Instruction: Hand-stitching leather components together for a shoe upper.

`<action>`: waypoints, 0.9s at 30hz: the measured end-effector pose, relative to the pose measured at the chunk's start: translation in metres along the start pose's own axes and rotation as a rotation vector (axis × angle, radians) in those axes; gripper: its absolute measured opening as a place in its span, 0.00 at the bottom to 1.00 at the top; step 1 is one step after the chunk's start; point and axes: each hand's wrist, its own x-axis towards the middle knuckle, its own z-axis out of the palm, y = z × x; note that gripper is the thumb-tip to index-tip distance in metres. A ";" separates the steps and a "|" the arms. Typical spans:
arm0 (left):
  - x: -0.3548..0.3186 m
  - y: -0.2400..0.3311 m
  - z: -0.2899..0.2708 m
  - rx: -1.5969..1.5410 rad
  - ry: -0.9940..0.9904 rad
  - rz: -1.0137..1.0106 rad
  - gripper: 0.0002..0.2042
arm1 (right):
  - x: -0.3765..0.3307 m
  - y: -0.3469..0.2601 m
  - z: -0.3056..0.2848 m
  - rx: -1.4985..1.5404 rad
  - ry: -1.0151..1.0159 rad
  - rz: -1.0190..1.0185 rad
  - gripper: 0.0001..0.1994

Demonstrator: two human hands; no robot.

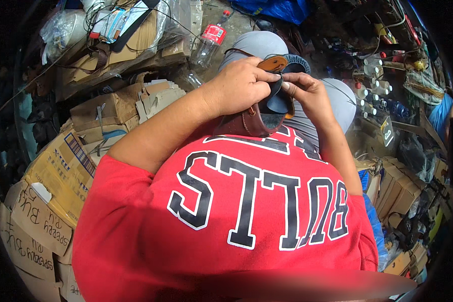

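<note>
Holds a brown leather shoe (249, 123) just in front of the red shirt (267, 201) and over the grey trousers (337, 98). Curls the left hand (244, 85) over the shoe's left side, with thumb and bent forefinger pressed together on the edge of the shoe's dark opening (278, 105). Reaches the same edge from the shoe's right with the right hand (308, 94), thumb and forefinger clamped on it, just beside the left thumb. Cannot make out the exact piece between the fingertips, nor the pose of the left hand's hidden fingers. Has most of the shoe on the shirt side of the fingertips, and a tan flap (272, 63) sticking up just past the left thumb, at the shoe's far end. Shows cardboard boxes (95, 113) to the left of the shoe, a clear bottle (211, 38) with a red label beyond it and to its left, small capped bottles (372, 70) to its right, and a blue sheet (279, 7) well beyond it.
</note>
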 end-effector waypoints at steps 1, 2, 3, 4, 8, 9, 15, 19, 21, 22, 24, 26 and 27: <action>0.000 -0.001 0.000 -0.026 -0.001 0.003 0.19 | 0.000 -0.002 -0.001 -0.136 0.011 -0.069 0.08; -0.001 -0.001 0.000 -0.053 -0.002 0.006 0.20 | -0.001 -0.003 -0.002 -0.272 0.021 -0.138 0.07; -0.001 -0.001 0.000 -0.053 0.000 0.005 0.20 | 0.000 -0.005 -0.003 -0.273 0.019 -0.139 0.07; -0.001 -0.002 -0.001 -0.069 -0.009 0.002 0.20 | 0.000 -0.006 -0.003 -0.327 0.022 -0.146 0.07; -0.002 -0.001 -0.005 -0.082 -0.040 -0.023 0.20 | 0.001 -0.007 0.000 -0.391 0.064 -0.220 0.07; -0.002 -0.001 -0.005 -0.082 -0.038 -0.025 0.20 | 0.003 -0.005 0.000 -0.391 0.061 -0.221 0.07; 0.000 0.004 -0.002 -0.032 -0.072 -0.024 0.20 | 0.009 0.012 0.001 -0.275 0.071 -0.257 0.07; 0.002 -0.003 -0.001 -0.029 -0.053 0.027 0.20 | 0.009 0.012 0.001 -0.251 0.081 -0.251 0.08; 0.002 -0.002 -0.003 -0.079 -0.081 -0.016 0.20 | 0.006 0.009 0.000 -0.219 0.079 -0.221 0.08; 0.002 -0.002 -0.006 -0.111 -0.090 -0.026 0.21 | 0.004 0.002 0.000 -0.277 0.074 -0.215 0.08; 0.003 -0.002 -0.011 -0.149 -0.100 -0.037 0.21 | 0.001 -0.007 -0.001 -0.340 0.067 -0.205 0.09; 0.004 0.006 -0.014 -0.067 -0.105 -0.049 0.17 | -0.004 -0.012 -0.006 -0.517 0.088 -0.244 0.08; 0.004 0.006 -0.013 -0.060 -0.107 -0.049 0.17 | -0.005 -0.017 -0.009 -0.511 0.091 -0.248 0.08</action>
